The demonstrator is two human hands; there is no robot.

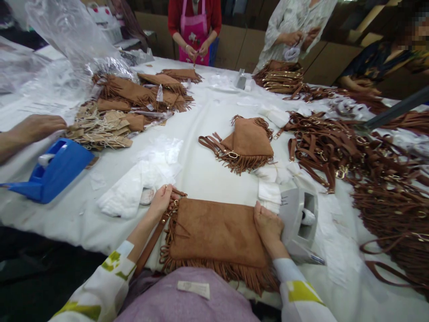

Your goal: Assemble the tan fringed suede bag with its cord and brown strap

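A brown suede bag [217,230] with fringe along its lower edge lies flat at the table's front edge, right before me. At its upper left corner my left hand [163,200] is closed on a brown leather strap [147,250], near gold-coloured clasps. My right hand [269,222] grips the bag's upper right corner, the thumb on top. Further up the table lies another fringed bag [253,138] with a wrist strap. White padding [124,190] lies left of my left hand. A grey tape dispenser [300,219] stands just right of my right hand.
A blue tape dispenser [56,170] and tan paper tags [103,127] are at the left, beside another person's hand [36,129]. Brown straps [331,147] heap on the right. Finished-looking bags [134,91] pile at the back left. Several people work around the table.
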